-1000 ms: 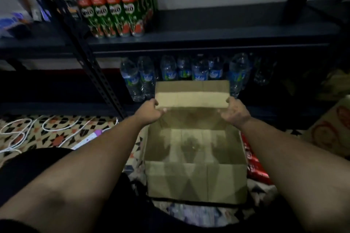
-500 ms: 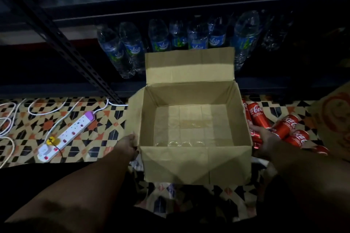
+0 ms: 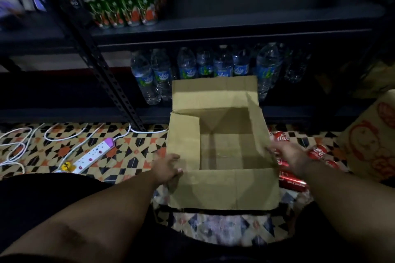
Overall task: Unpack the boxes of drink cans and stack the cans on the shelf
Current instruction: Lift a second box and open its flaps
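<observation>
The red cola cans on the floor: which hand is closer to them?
The right hand is nearer: it hangs just over the red cola cans beside the cardboard box. The left hand rests on the box's opposite, left side.

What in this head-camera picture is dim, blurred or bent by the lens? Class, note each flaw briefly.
Head view: the light is low throughout, and the lower shelf is nearly black; the right hand is smeared by motion blur against the cardboard box, while the left hand is sharper; the Milo cans look soft; the wide lens bows the shelf edges and stretches both forearms.
</observation>
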